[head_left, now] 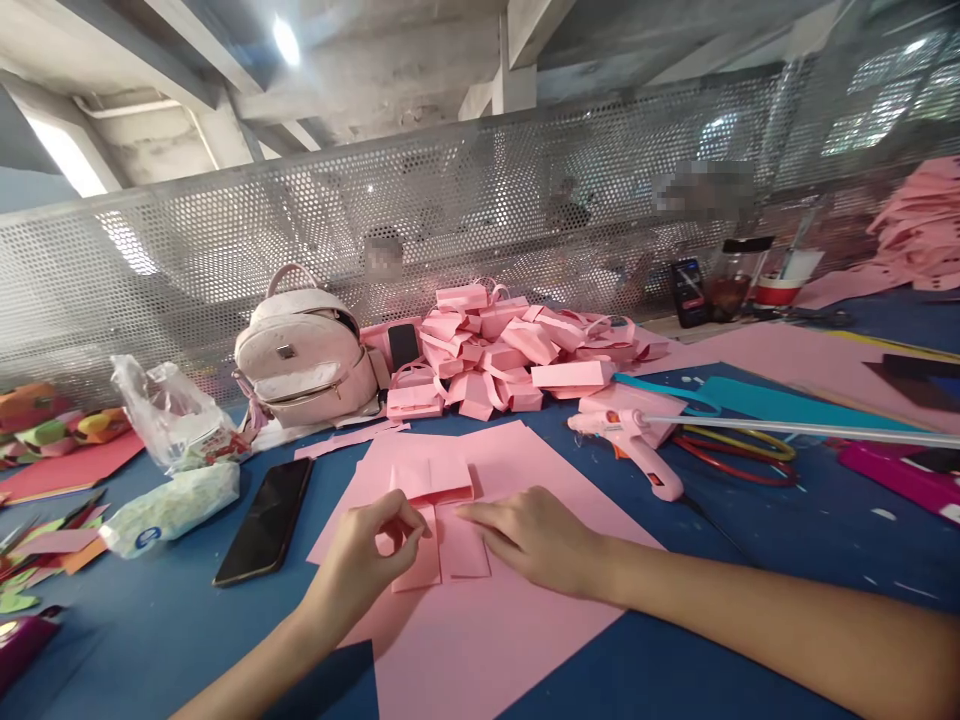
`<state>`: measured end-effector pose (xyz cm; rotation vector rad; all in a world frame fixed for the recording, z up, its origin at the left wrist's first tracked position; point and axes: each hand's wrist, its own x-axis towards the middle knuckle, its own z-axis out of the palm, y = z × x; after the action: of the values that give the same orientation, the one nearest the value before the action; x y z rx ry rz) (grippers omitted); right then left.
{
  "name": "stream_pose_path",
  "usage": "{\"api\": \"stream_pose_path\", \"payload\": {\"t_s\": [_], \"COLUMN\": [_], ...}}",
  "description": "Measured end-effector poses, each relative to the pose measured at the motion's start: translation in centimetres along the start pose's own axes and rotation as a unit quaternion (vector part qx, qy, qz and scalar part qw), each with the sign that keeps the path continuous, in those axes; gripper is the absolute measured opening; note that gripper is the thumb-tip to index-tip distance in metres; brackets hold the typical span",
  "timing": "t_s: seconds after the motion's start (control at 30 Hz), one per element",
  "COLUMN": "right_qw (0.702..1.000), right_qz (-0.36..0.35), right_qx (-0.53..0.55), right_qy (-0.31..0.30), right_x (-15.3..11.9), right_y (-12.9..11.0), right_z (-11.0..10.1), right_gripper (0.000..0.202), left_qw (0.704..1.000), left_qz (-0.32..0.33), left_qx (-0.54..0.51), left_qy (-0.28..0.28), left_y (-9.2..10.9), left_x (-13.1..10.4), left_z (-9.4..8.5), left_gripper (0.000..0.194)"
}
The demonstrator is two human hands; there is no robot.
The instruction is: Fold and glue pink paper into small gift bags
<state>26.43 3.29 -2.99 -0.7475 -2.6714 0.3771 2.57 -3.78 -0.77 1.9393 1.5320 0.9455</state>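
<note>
A folded piece of pink paper (463, 550) with two flaps lies on larger pink sheets (517, 640). My left hand (367, 545) is curled over its left flap, with thumb and forefinger drawn into a pinch; whether paper is caught between the tips is hidden. On the right flap rests my right hand (544, 540), its forefinger stretched out and touching the paper near the fold. The other right fingers are loosely bent and hold nothing. A pink glue gun (634, 445) lies to the right, apart from both hands.
Behind stands a heap of folded pink paper boxes (495, 345) beside a pale backpack (300, 350). A black phone (264, 520), a tissue pack (172, 505) and a plastic bag (176, 410) lie left. Teal strips (780, 405) and a magenta tool (900, 475) lie right.
</note>
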Motion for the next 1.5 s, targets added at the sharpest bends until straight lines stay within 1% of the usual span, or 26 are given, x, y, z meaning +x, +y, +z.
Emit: {"api": "stream_pose_path", "payload": {"t_s": [0.17, 0.37, 0.67, 0.8, 0.93, 1.1, 1.23, 1.33, 1.5], "right_qw": [1.0, 1.0, 1.0, 1.0, 1.0, 1.0, 1.0, 1.0, 1.0], "right_qz": [-0.007, -0.008, -0.008, -0.012, -0.008, -0.008, -0.011, -0.012, -0.006], "right_qx": [-0.008, -0.009, -0.015, -0.01, -0.009, -0.01, -0.01, -0.01, -0.019], "right_qy": [0.0, -0.004, -0.005, -0.004, -0.006, -0.008, -0.006, -0.005, -0.017], "right_x": [-0.1, -0.2, -0.1, -0.1, -0.1, -0.1, -0.1, -0.1, -0.1], "right_y": [0.1, -0.2, -0.1, 0.1, 0.0, -0.1, 0.0, 0.0, -0.3], "right_z": [0.1, -0.2, 0.0, 0.1, 0.1, -0.1, 0.0, 0.0, -0.4], "right_gripper": [0.038, 0.037, 0.037, 0.037, 0.038, 0.038, 0.039, 0.038, 0.037], "left_qw": [0.998, 0.997, 1.0, 0.998, 0.994, 0.992, 0.991, 0.991, 0.988], "left_qz": [-0.023, -0.026, -0.007, 0.002, -0.025, -0.037, -0.02, 0.01, 0.082], "left_qx": [-0.058, -0.068, -0.006, 0.021, 0.022, 0.047, 0.064, 0.087, 0.134], "left_qy": [-0.001, -0.019, -0.025, -0.061, -0.101, -0.111, -0.116, -0.1, -0.004], "left_y": [-0.3, 0.5, 0.7, 0.7, 0.6, 0.2, 0.1, 0.2, 0.6], "left_x": [0.2, 0.7, 0.7, 0.6, 0.5, 0.5, 0.5, 0.3, 0.2], "left_z": [0.4, 0.5, -0.5, -0.4, -0.2, -0.1, 0.2, 0.3, 0.0], "left_gripper": [0.012, 0.01, 0.012, 0.017, 0.022, 0.021, 0.015, 0.013, 0.011]}}
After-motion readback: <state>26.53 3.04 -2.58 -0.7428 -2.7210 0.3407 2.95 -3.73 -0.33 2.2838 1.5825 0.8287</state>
